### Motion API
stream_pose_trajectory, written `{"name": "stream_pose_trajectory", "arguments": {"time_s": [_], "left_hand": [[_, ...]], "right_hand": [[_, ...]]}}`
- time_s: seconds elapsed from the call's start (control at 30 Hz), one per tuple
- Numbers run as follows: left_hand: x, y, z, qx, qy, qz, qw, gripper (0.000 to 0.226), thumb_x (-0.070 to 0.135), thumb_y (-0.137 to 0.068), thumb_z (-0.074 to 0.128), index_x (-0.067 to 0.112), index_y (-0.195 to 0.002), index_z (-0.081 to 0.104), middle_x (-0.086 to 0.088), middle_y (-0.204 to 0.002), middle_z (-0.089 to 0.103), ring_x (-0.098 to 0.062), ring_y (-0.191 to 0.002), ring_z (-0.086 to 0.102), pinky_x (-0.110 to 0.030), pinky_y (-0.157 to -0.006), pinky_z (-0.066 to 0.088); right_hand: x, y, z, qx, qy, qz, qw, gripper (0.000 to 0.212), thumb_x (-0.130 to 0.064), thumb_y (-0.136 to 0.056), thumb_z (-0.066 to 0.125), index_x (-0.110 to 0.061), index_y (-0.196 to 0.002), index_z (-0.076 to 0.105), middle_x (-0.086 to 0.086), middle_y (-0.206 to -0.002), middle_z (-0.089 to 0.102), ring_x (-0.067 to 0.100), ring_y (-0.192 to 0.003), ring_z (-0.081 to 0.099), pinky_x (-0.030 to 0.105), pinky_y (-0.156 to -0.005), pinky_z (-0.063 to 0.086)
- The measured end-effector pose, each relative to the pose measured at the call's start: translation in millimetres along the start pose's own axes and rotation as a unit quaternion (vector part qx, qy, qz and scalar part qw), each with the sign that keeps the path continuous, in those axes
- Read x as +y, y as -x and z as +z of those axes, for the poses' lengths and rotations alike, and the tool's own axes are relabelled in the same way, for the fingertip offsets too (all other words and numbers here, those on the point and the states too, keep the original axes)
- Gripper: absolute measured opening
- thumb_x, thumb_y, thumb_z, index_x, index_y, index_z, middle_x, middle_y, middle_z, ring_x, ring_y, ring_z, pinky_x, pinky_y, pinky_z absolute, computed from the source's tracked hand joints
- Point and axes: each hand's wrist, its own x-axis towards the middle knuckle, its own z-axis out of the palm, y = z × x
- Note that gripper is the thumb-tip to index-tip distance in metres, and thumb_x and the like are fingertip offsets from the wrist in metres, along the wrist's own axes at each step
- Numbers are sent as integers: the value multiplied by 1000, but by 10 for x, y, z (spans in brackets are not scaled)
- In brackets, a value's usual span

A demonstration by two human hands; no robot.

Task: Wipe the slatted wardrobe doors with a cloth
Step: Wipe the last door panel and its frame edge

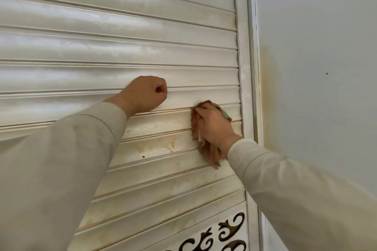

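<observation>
A white slatted wardrobe door fills the left and middle of the view. Its lower slats carry yellow-brown stains. My right hand presses a crumpled brownish cloth flat against the slats near the door's right frame; the cloth shows above and below the hand. My left hand is curled into a fist holding nothing, resting against a slat to the left of and slightly above the right hand. Both arms wear beige sleeves.
The door's white upright frame runs down the right side of the slats. Beyond it is a pale wall with a yellowish stain beside the frame. A cut-out ornamental panel sits below the slats.
</observation>
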Motion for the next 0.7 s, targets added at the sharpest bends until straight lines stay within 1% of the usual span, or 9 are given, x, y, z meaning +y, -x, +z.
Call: {"name": "stream_pose_trajectory", "arguments": {"time_s": [0.1, 0.17, 0.27, 0.3, 0.4, 0.5, 0.57, 0.63, 0.7], "left_hand": [[9, 113, -64, -3, 0, -12, 1000, 14, 16, -91, 53, 19, -82, 64, 6, -84, 63, -18, -83, 57, -28, -72, 43], [-95, 228, -122, 28, -28, -23, 999, 14, 18, -91, 52, 22, -80, 61, 9, -80, 61, -20, -82, 57, -31, -72, 46], [-325, 450, -271, 96, -70, -55, 991, 13, 21, -91, 51, 23, -79, 58, 4, -80, 59, -25, -80, 57, -38, -74, 50], [-401, 531, -343, 115, -83, -68, 988, 13, 21, -91, 51, 21, -81, 59, 2, -81, 59, -26, -79, 57, -39, -75, 50], [-593, 752, -557, 186, -122, -107, 969, 12, 19, -91, 51, 14, -85, 61, -3, -85, 58, -30, -79, 56, -42, -77, 50], [-800, 962, -762, 284, -176, -159, 929, 12, 17, -87, 54, 8, -90, 61, -12, -93, 56, -38, -90, 53, -44, -79, 42], [-910, 1095, -879, 346, -199, -216, 891, 21, 19, -85, 55, 6, -101, 60, -19, -108, 54, -40, -103, 50, -47, -85, 39], [-994, 1234, -1016, 403, -176, -278, 854, 34, 24, -85, 55, 6, -114, 55, -20, -123, 49, -40, -115, 46, -49, -94, 36], [-1133, 1369, -1157, 438, -147, -344, 818, 45, 34, -88, 53, 5, -122, 50, -20, -132, 44, -40, -122, 42, -49, -98, 34]], "right_hand": [[28, 15, -70, -15, -3, 3, 1000, 41, -9, -95, 44, -14, -132, 62, 0, -136, 53, 22, -123, 52, 38, -104, 44], [22, 5, -74, -8, -10, 20, 1000, 40, -7, -94, 47, -13, -130, 63, 0, -134, 54, 21, -121, 53, 33, -104, 43], [-49, -17, -7, -18, 6, 47, 999, 46, -5, -83, 64, -11, -128, 62, 1, -133, 52, 23, -119, 53, 33, -100, 46], [-83, -18, 27, -10, 8, 52, 999, 45, -5, -82, 65, -10, -127, 63, 2, -132, 52, 25, -118, 53, 34, -99, 46], [-159, -6, 84, 38, -17, 79, 996, 32, -6, -93, 51, -7, -123, 65, 5, -132, 53, 27, -119, 52, 33, -99, 45], [-244, 5, 123, 74, -13, 91, 993, 28, -7, -94, 47, -4, -114, 68, 6, -127, 56, 29, -113, 54, 38, -93, 49], [-259, 5, 136, 93, -6, 100, 991, 28, -6, -94, 47, -4, -112, 69, 7, -126, 57, 30, -112, 54, 38, -93, 48], [-255, -9, 147, 106, -18, 116, 987, 29, -4, -94, 48, -2, -111, 70, 10, -123, 59, 30, -111, 55, 33, -95, 45], [-303, -28, 141, 134, -55, 139, 980, 27, -3, -93, 50, -3, -107, 73, 13, -116, 62, 31, -107, 57, 27, -95, 40]]}}
